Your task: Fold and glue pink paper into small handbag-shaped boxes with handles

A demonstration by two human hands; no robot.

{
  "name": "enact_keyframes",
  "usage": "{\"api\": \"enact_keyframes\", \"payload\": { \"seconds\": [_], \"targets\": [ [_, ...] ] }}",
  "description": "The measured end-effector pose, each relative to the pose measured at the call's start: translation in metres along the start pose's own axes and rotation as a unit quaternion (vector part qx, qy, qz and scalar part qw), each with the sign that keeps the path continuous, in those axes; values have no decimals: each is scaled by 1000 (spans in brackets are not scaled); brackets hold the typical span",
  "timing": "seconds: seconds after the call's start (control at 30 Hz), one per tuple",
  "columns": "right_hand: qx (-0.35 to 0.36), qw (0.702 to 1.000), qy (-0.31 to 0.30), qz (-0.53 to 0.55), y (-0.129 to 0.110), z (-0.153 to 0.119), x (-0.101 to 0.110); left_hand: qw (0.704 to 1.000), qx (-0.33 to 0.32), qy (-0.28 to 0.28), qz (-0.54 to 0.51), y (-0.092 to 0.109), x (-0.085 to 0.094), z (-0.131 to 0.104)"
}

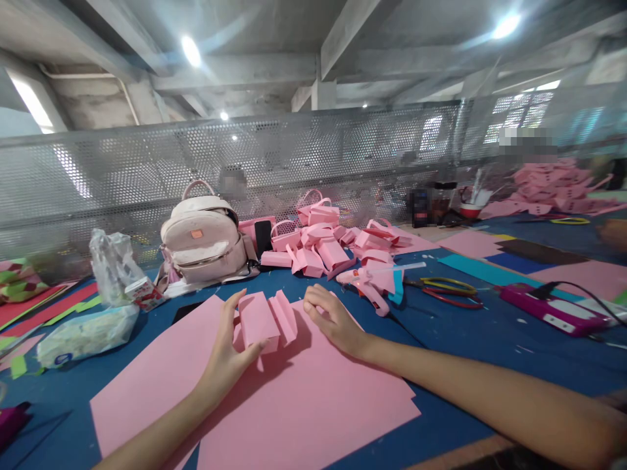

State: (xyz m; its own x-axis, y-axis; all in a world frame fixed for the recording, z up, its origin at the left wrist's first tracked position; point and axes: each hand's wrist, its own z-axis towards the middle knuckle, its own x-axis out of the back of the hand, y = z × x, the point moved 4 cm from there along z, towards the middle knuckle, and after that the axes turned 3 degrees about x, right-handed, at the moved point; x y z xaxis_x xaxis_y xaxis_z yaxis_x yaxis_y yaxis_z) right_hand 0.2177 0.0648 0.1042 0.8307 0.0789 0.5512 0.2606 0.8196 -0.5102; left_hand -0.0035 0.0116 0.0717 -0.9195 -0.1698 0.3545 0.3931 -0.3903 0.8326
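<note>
My left hand [226, 356] has its thumb and fingers around a small folded pink paper box [258, 320], held a little above large pink paper sheets [304, 405]. A folded pink flap [284, 316] stands at the box's right side. To the right of it, my right hand [336, 321] is curled with its fingers closed, apart from the box; whatever may be inside the fingers is hidden. Beyond that hand lies a pink glue gun [369, 284] with a clear glue stick in its back.
Several pink paper bags [323, 245] are heaped behind, beside a pale backpack [203, 238]. Right are yellow- and red-handled scissors [448, 292] and a purple power strip [553, 310] with a black cord. Plastic packages [88, 336] lie left. A perforated metal partition [304, 153] bounds the back.
</note>
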Motion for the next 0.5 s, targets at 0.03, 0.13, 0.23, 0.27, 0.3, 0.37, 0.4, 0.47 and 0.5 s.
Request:
{"api": "enact_keyframes", "payload": {
  "seconds": [0.03, 0.13, 0.23, 0.27, 0.3, 0.37, 0.4, 0.47, 0.5],
  "targets": [
    [-7, 1000, 4, 9, 1, 0, 0, 1000, 0, -2, -2, 0, 0, 0],
    [-33, 999, 25, 35, 4, -1, 1, 1000, 3, -9, -9, 1, 0, 0],
    [-59, 995, 44, 62, 9, -1, 1, 1000, -10, -19, -10, 5, 1, -1],
    [-67, 994, 51, 70, 11, -2, 1, 999, -22, -23, -4, 8, 1, -2],
    [-75, 993, 58, 77, 13, -2, 1, 999, -37, -28, 6, 10, 1, -3],
    [-91, 989, 67, 91, 17, -2, 0, 996, -76, -42, 33, 17, 0, -6],
    [-98, 988, 68, 100, 19, -2, 0, 993, -98, -52, 44, 20, 0, -8],
    [-106, 985, 63, 120, 21, -1, -1, 986, -140, -73, 57, 25, -2, -12],
    [-106, 984, 59, 130, 21, -1, -1, 982, -156, -84, 59, 26, -3, -14]
  ]
}}
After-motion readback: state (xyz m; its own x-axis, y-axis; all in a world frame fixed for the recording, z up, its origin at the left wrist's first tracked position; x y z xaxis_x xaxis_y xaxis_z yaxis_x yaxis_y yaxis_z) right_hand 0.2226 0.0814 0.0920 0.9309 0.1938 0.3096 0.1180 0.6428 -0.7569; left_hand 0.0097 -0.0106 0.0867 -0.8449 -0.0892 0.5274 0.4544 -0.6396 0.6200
